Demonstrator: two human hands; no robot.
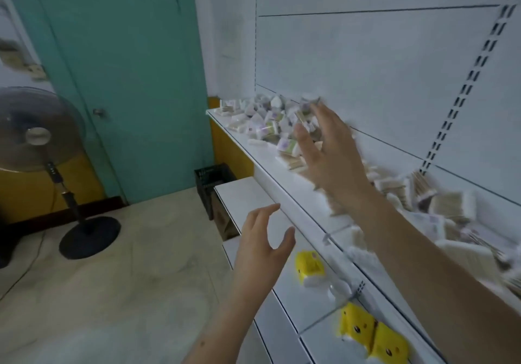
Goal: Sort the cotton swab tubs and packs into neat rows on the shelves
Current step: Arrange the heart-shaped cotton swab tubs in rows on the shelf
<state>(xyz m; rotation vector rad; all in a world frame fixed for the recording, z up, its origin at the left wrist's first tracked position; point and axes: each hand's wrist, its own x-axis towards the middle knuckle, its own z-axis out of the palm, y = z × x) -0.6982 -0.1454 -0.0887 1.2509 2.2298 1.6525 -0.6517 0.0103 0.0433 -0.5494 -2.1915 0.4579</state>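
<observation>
A loose heap of small cotton swab packs point(267, 122) with white and purple labels lies on the top white shelf point(270, 163), running toward the far left end. More swab packs point(451, 203) are piled at the right, blurred. My right hand point(329, 149) hovers over the middle of the heap with fingers spread, holding nothing. My left hand point(262, 245) is lower, in front of the shelf edge, with fingers relaxed and empty.
Yellow packs point(308, 267) point(372, 335) lie on the lower shelf. A black crate point(211, 183) stands on the floor by the shelf end. A standing fan point(42, 138) is at the left, in front of a teal door point(127, 67).
</observation>
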